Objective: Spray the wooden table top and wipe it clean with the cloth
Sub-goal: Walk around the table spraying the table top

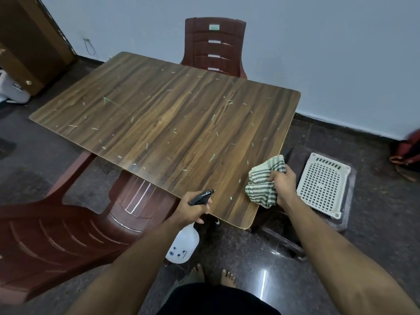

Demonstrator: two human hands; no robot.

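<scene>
The wooden table top [163, 119] fills the middle of the view, strewn with small pale green scraps. My left hand [193, 208] grips a spray bottle [181, 245] at its black trigger head, held at the table's near edge with the nozzle pointing over the wood. The white bottle body hangs below the table edge. My right hand [284, 185] holds a bunched green-and-cream striped cloth [263, 178] just above the table's near right corner.
One dark red plastic chair [214, 46] stands at the far side against the wall, and another chair [68, 228] sits at the near left. A white perforated tray [322, 185] lies on a low stool to the right. My bare feet [211, 276] stand on dark polished floor.
</scene>
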